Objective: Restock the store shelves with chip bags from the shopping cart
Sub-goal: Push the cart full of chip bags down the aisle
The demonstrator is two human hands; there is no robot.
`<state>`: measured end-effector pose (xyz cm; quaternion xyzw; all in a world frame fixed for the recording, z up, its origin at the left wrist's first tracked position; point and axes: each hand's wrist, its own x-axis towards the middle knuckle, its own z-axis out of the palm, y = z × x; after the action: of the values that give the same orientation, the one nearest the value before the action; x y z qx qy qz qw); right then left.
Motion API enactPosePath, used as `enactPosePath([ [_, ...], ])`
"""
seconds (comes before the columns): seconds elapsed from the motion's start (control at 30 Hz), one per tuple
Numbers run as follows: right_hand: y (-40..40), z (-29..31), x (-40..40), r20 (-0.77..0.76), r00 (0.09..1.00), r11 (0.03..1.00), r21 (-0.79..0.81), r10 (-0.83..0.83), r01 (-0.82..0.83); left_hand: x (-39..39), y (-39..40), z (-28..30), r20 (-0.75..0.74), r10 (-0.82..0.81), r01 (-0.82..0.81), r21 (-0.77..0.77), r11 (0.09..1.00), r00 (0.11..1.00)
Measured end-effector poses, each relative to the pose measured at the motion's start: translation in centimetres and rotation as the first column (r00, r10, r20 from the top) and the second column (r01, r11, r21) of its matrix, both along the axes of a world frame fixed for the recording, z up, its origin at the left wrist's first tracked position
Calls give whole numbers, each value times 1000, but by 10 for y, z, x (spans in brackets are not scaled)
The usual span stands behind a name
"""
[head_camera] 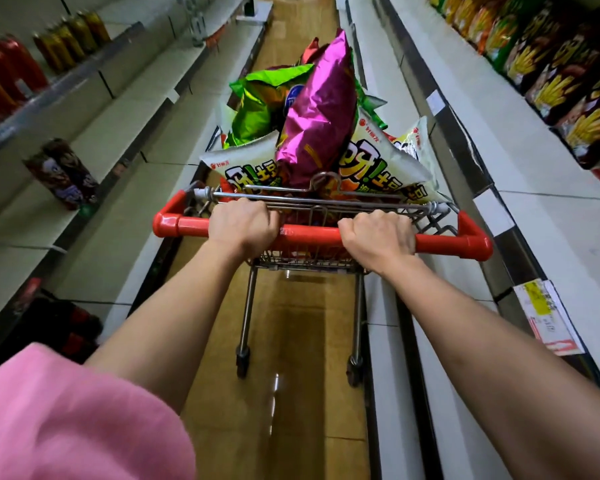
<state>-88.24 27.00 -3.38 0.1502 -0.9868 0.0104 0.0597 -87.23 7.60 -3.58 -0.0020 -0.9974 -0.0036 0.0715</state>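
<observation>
Both hands, left hand (243, 225) and right hand (378, 237), grip the cart handle (309, 237); the chip bags (317, 112) look light and crushable (better pinch the top seam).

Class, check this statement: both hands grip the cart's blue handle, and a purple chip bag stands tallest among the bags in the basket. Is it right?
One detail is wrong: the handle is red, not blue. The head view shows the left hand and right hand both gripping it, with the purple chip bag standing tallest in the cart.
</observation>
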Motion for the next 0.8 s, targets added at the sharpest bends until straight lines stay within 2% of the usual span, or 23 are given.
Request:
enactPosePath([
  [0.3, 1, -5, 21, -35, 999, 999, 27, -30, 31, 28, 0, -3, -9, -15, 16, 53, 998, 1000],
  [0.6, 6, -5, 50, -40, 999, 999, 24, 27, -26, 68, 4, -5, -6, 17, -16, 47, 999, 1000],
  [0.8, 9, -6, 40, -54, 997, 998, 29, 51, -50, 58, 7, -6, -29, 44, -43, 28, 999, 999],
])
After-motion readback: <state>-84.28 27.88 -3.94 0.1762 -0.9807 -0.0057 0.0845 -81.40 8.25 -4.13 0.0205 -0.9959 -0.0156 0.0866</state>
